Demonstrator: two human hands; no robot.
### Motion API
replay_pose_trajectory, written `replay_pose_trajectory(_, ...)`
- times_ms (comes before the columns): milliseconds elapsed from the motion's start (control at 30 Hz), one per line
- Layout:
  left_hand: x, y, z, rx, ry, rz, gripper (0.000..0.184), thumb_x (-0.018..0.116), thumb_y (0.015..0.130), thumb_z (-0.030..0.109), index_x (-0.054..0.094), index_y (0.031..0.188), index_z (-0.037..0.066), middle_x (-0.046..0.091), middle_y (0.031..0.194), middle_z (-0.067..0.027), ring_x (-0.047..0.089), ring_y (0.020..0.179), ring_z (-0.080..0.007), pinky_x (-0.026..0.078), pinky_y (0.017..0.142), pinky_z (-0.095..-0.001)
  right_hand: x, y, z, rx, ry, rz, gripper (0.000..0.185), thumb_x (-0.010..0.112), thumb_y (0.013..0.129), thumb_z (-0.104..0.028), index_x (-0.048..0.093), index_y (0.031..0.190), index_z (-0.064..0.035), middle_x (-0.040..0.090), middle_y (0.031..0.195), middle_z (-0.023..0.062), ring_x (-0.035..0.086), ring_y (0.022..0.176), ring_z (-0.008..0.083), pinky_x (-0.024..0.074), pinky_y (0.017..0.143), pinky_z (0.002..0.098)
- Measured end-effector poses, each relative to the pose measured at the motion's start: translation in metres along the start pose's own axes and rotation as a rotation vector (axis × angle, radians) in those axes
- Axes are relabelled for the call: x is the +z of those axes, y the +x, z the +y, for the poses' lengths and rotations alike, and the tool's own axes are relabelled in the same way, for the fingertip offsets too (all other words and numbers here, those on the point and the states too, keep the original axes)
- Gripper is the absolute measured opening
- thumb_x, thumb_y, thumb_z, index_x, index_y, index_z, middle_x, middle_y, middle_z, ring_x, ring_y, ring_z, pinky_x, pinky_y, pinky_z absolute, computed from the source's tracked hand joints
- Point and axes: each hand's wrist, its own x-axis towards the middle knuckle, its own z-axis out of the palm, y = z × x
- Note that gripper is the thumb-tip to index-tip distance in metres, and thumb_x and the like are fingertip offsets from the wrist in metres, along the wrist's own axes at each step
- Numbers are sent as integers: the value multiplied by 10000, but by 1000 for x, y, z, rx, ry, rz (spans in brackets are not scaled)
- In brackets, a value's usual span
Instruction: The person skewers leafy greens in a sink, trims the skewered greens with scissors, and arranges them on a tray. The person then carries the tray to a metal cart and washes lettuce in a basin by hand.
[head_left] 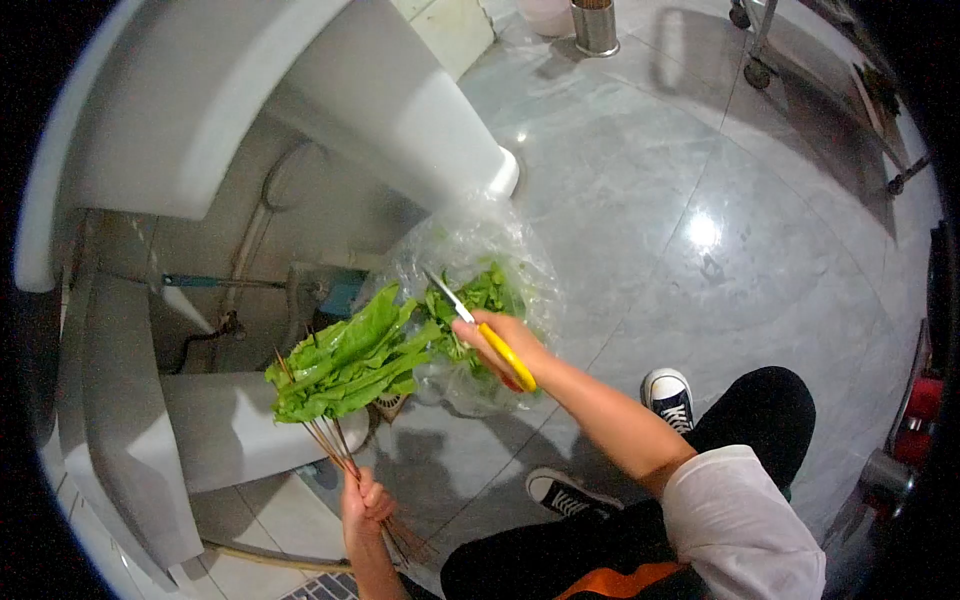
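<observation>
The leafy greens on skewers [350, 365] tilt across the left side, leaves up, thin stems slanting down into the closed left hand [366, 503]. No writing is legible. The right hand [505, 345], forearm reaching inward from the lower right, grips yellow-handled scissors [503, 352], blades pointing up-left over the clear plastic bag [535, 290] of greens.

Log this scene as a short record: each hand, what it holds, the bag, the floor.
Left hand: shut around thin brown skewers
On skewers: broad, bright green leaves, bunched toward the far ends
Right hand: holding metal-bladed scissors with yellow handles
Scissor tips: pointing away from the person, over the bag
Bag: clear, crinkled plastic bag holding loose green leafy pieces
Floor: glossy grey tiled floor
</observation>
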Motion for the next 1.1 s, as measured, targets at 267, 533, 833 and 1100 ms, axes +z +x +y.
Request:
replay_pose_trajectory(267, 3, 3, -1, -15, -4, 75, 465, 165, 858, 450, 299, 525, 154, 198, 343, 47, 110, 257, -70, 117, 249, -219, 8, -16, -8, 22, 4, -446, 584, 252, 774, -590, 367, 908, -34, 454, 665, 102, 434, 508, 185, 355, 466, 291)
replay_pose_trajectory(533, 5, 6, -1, -33, 20, 72, 463, 175, 864, 430, 307, 524, 146, 208, 349, 43, 123, 257, -69, 124, 249, -218, 19, -7, -29, 100, -9, -237, 580, 345, 776, -543, 453, 889, 16, 508, 596, 161, 527, 603, 269, 408, 588, 344)
replay_pose_trajectory(833, -13, 8, 3, 244, 833, 340, 376, 397, 841, 332, 426, 555, 89, 348, 437, 16, 288, 394, -72, 235, 382, -227, 8, 1, 65, 241, 333, -232, 617, 295, 746, -621, 383, 895, -29, 384, 439, 33, 380, 332, 106, 342, 356, 225)
replay_pose_trajectory(1100, -32, 10, 2, 477, 1479, 244, 212, 532, 756, 184, 518, 640, 7, 451, 560, -191, 494, 494, -254, 378, 482, -338, -26, 4, 66, 101, -119, -211, 553, 439, 763, -497, 396, 1057, -31, 527, 875, 134, 497, 808, 216, 397, 709, 323)
